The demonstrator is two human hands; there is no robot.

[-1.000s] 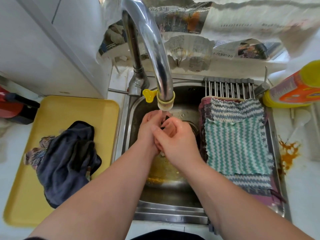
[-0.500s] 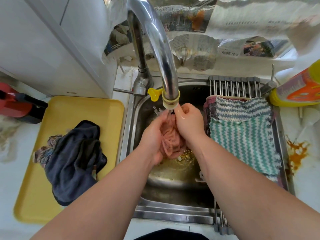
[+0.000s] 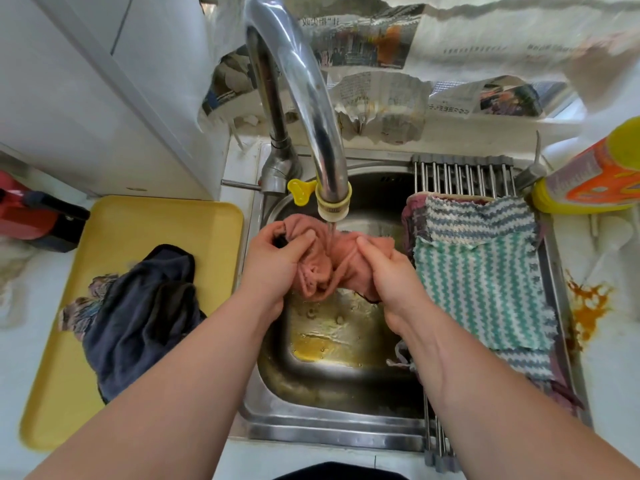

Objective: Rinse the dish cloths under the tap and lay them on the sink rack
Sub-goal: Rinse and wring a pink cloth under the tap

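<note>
Head view: two hands bunch a pink dish cloth (image 3: 322, 261) under the tap (image 3: 311, 109), above the sink (image 3: 329, 420).

The left hand (image 3: 273, 268) grips the cloth's left part with curled fingers, and the right hand (image 3: 391, 275) pinches its right part between thumb and fingers. A thin stream falls from the spout onto the cloth between them. On the sink rack (image 3: 464, 174), just right of the hands, a green striped cloth (image 3: 485, 292) lies flat over a blue striped cloth (image 3: 478, 220). Left of the sink, a dark cloth (image 3: 145, 313) lies crumpled on a yellow tray (image 3: 138, 230). A yellow bottle (image 3: 595, 174) lies on the tabletop (image 3: 616, 358) at the far right.
</note>
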